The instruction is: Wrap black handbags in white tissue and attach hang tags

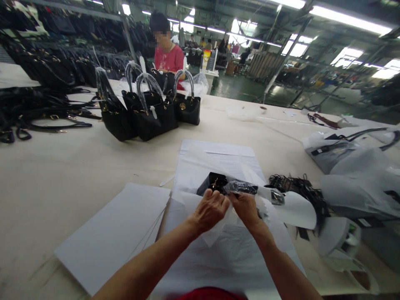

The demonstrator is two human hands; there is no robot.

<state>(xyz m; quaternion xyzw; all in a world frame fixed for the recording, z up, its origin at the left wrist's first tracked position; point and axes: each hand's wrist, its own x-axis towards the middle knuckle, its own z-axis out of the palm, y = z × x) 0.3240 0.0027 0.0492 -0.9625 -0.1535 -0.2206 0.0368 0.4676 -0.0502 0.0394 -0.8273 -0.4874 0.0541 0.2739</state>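
Note:
A black handbag [214, 181] with gold-coloured metal fittings lies on white tissue paper [218, 152] in front of me. Its handle [242, 187], wrapped in clear plastic, stretches to the right. My left hand [211, 208] is closed at the near edge of the bag, just below the fittings. Close beside it, my right hand [246, 208] is closed at the base of the wrapped handle. The fingertips of both hands nearly meet, and the exact part they grip is hidden. Thin translucent paper lies around and under the hands.
White card sheets [121, 233] lie at left. Several black handbags [159, 121] stand behind, near a person in red [170, 58]. Black straps [46, 112] lie far left. At right are black cords with tags [290, 183], a tape dispenser [339, 237] and a plastic-covered bag [331, 152].

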